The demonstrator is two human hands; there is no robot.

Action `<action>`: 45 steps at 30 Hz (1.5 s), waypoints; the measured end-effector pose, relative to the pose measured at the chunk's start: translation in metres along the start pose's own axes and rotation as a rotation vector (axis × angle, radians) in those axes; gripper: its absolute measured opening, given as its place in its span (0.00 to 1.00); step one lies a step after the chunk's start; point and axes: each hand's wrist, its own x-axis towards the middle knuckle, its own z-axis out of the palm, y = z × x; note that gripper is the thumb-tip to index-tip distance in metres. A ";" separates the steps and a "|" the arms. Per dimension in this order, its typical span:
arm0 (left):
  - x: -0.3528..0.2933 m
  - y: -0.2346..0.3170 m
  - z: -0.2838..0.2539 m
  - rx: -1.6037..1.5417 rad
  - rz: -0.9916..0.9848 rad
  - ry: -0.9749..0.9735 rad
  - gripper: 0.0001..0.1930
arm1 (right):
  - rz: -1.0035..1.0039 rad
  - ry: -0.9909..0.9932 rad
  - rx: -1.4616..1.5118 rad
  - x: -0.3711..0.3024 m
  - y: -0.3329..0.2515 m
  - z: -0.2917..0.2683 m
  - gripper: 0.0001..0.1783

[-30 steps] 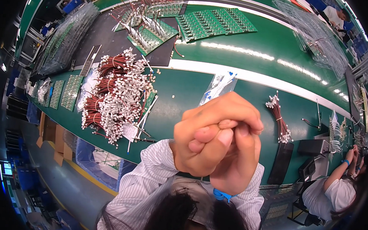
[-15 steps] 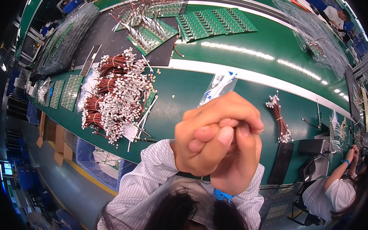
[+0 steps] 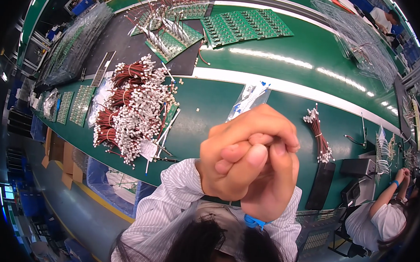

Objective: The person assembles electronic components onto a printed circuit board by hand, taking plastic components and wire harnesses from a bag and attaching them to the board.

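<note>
My left hand [image 3: 227,155] and my right hand [image 3: 270,196] are clasped together, raised above the front of the green bench. The left fingers fold over the right hand, and right fingertips show beside the left thumb. I see no object in either hand, though the space between the palms is hidden. A blue wrist band [image 3: 253,222] circles my right wrist. Just beyond the hands lies a clear plastic bag [image 3: 249,99] of white and blue pieces. A tied bundle of red-brown wires with white connectors [image 3: 320,137] rests to their right.
Several wire bundles [image 3: 130,108] are heaped at left. Green circuit boards [image 3: 246,27] lie at the back, some with wires [image 3: 174,36] standing up. Stacked clear trays [image 3: 74,48] stand far left. At right are a dark box [image 3: 357,167] and a seated co-worker [image 3: 381,220].
</note>
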 end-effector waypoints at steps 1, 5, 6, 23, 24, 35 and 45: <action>0.001 0.000 0.006 -0.014 -0.001 -0.011 0.13 | -0.024 0.010 -0.006 -0.001 -0.006 0.002 0.17; -0.003 0.001 -0.005 -0.039 0.001 0.013 0.13 | 0.011 -0.042 -0.042 0.000 -0.003 0.000 0.16; -0.002 0.001 -0.005 -0.042 -0.005 0.009 0.12 | 0.011 -0.037 -0.015 0.001 -0.003 0.000 0.16; 0.000 0.008 -0.006 -0.006 -0.089 -0.044 0.15 | -0.032 -0.041 -0.162 0.006 -0.009 0.005 0.19; 0.001 0.010 -0.005 0.024 -0.133 -0.062 0.19 | -0.037 -0.078 -0.145 0.007 -0.011 0.006 0.19; 0.020 0.030 -0.019 0.379 -0.183 -0.202 0.21 | -0.105 -0.209 -0.763 0.022 -0.057 0.006 0.26; 0.023 0.032 -0.023 0.424 -0.199 -0.256 0.12 | -0.167 -0.249 -0.730 0.028 -0.055 -0.002 0.28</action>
